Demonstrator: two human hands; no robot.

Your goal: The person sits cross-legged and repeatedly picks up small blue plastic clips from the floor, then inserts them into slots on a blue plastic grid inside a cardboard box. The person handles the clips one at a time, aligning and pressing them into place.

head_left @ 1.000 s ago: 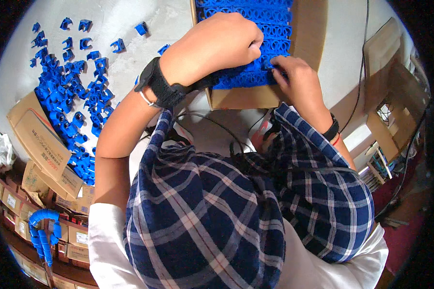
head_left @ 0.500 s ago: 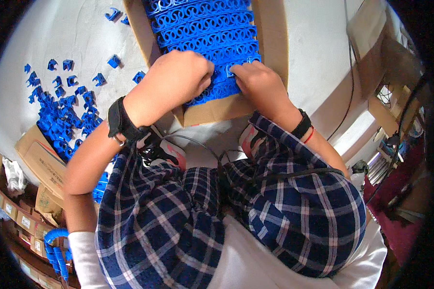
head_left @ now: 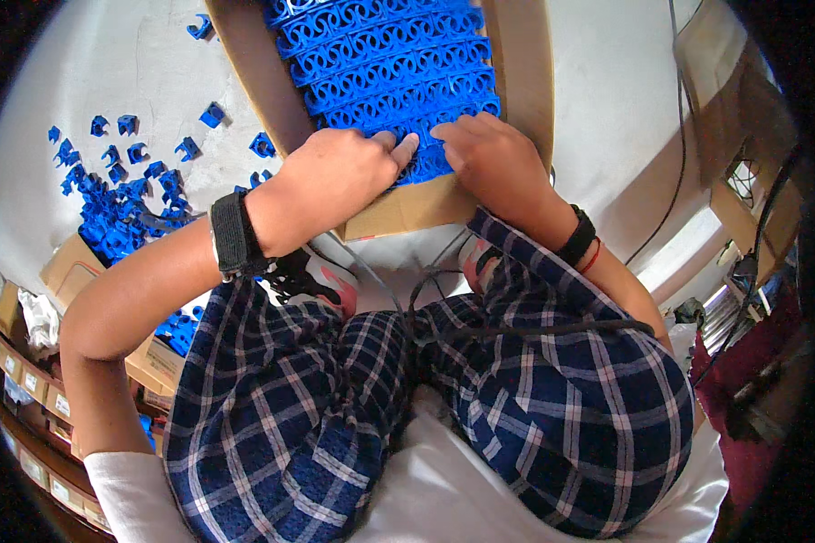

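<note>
A cardboard box [head_left: 516, 63] lies on the white floor in front of my knees, packed with rows of blue plastic clips [head_left: 385, 59]. My left hand [head_left: 335, 176] rests on the nearest row at the box's front edge, fingers curled down onto the clips, a black strap on its wrist. My right hand [head_left: 493, 163] presses on the same row just to the right, its thumb almost touching the left hand's fingers. Whether either hand pinches a single clip is hidden by the fingers.
A heap of loose blue clips [head_left: 118, 208] is scattered on the floor at the left. Cardboard cartons [head_left: 59, 267] line the lower left edge. Black cables [head_left: 670, 181] run across the floor at the right, with shelving beyond. My checked trousers [head_left: 407, 407] fill the lower picture.
The view has tilted, so the box sits higher and nearer the centre. Both hands have come together on the front row of clips, the left one sliding right toward the right hand.
</note>
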